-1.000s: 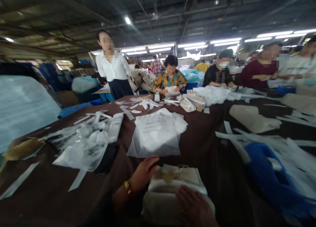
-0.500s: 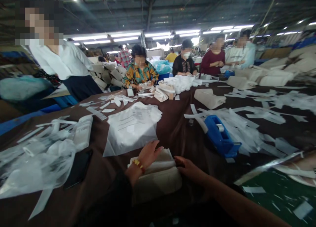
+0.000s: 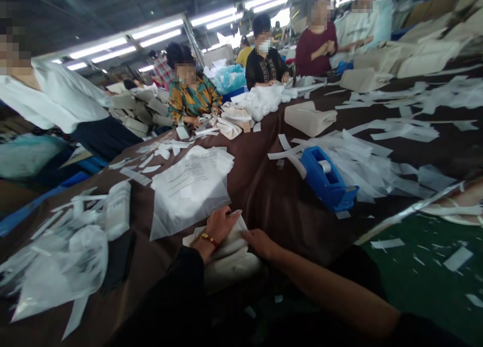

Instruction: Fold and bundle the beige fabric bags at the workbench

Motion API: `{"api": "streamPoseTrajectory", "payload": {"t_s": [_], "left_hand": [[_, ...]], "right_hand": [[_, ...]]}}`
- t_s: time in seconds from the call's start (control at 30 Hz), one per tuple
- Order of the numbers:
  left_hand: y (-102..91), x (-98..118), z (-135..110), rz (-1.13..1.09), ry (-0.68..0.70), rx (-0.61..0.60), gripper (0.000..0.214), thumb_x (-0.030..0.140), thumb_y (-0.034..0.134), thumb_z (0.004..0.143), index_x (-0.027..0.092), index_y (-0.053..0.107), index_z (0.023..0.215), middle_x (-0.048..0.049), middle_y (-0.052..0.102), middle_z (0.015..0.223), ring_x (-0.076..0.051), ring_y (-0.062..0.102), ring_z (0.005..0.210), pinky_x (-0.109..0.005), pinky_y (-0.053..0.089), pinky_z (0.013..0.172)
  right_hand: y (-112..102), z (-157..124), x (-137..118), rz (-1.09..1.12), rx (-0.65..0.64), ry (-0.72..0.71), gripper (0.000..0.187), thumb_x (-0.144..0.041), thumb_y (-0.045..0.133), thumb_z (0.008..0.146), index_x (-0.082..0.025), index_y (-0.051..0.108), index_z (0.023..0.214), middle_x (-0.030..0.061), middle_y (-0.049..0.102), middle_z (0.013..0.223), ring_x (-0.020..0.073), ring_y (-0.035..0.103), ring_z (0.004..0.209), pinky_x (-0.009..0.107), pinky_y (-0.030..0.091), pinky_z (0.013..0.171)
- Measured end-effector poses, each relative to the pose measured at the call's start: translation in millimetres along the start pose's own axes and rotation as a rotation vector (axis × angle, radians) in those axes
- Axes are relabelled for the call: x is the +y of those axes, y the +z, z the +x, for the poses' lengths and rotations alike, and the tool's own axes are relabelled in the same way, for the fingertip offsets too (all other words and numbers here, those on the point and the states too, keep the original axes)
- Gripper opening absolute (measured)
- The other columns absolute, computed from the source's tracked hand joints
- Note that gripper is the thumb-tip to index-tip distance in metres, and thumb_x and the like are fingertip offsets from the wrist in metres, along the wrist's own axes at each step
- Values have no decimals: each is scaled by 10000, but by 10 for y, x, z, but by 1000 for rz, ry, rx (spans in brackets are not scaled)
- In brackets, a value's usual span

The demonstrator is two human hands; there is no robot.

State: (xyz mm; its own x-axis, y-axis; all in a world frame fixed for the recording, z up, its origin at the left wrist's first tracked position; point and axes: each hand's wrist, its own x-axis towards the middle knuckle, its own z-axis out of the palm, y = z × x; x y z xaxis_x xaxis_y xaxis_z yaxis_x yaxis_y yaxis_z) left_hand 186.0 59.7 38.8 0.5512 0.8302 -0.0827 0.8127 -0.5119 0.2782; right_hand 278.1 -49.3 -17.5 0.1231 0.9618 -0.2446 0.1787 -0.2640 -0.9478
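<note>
Both hands rest on one folded cream cloth (image 3: 230, 259) at the near edge of the tabletop (image 3: 271, 201). Left hand (image 3: 221, 224) curls its fingers shut on the top fold; right hand (image 3: 260, 242) lies flat and open on it. Toward the left edge sits one heap of crumpled clear plastic (image 3: 64, 261), with a dark phone (image 3: 118, 261) beside it. One stack of printed flat bags (image 3: 188, 186) lies just beyond the cloth. Farther right, one blue tape dispenser (image 3: 326, 181) holds a single roll (image 3: 323, 167).

long brown table (image 3: 271, 196), green floor (image 3: 422, 281), fluorescent ceiling strips (image 3: 151, 35) overhead
</note>
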Motion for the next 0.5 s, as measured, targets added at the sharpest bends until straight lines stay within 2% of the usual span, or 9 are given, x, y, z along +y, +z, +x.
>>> {"api": "streamPoseTrajectory", "payload": {"t_s": [0.1,0.17,0.2,0.27,0.3,0.37,0.43,0.5], "left_hand": [[75,-35,114,0,29,-22,452,592,419,790,183,598,721,-44,617,711,-198,571,733,-304,368,649],[113,-81,196,-22,81,-86,456,580,407,799,179,602,703,-38,609,680,-191,570,702,-305,384,639],[106,-110,221,-40,114,-126,443,562,405,808,177,610,731,-33,612,681,-186,571,695,-303,398,643],[34,-169,208,-74,176,-173,397,506,418,822,166,614,885,-33,633,758,-182,580,759,-301,427,708],[-26,-193,163,-92,208,-172,393,481,425,827,158,594,974,-40,638,827,-181,577,821,-301,429,765],[-157,-221,6,-150,289,-199,395,449,397,852,161,559,1070,-50,626,956,-175,556,925,-295,415,851],[-248,-219,-194,-206,367,-308,399,447,327,883,188,590,1037,-43,622,1006,-171,554,951,-292,413,877],[-264,-207,-370,-217,390,-412,425,493,370,858,184,612,1020,-62,622,1047,-201,553,985,-327,416,907]], "right_hand": [[-66,-162,19,-41,-12,23,517,-436,259,886,-144,565,589,21,526,558,134,498,604,239,389,593],[-203,-292,36,-81,13,26,525,-436,251,894,-132,598,644,40,558,602,149,514,626,262,401,624],[-295,-357,47,-131,48,-24,486,-423,277,895,-127,625,731,54,594,682,159,532,685,274,410,671],[-488,-464,78,-306,90,-243,351,-352,343,898,-160,631,947,65,621,900,168,538,852,284,409,779],[-569,-496,96,-426,79,-378,305,-302,359,899,-193,606,1042,59,608,992,166,523,925,282,405,812],[-664,-497,123,-685,-29,-587,312,-218,369,896,-235,555,1145,51,582,1064,162,506,979,267,425,781],[-654,-415,126,-904,-160,-646,307,-186,398,882,-222,551,1146,59,575,1048,171,520,940,253,439,672],[-575,-287,101,-1066,-233,-671,255,-186,430,867,-183,586,1069,73,572,1020,183,530,894,247,419,574]]}}
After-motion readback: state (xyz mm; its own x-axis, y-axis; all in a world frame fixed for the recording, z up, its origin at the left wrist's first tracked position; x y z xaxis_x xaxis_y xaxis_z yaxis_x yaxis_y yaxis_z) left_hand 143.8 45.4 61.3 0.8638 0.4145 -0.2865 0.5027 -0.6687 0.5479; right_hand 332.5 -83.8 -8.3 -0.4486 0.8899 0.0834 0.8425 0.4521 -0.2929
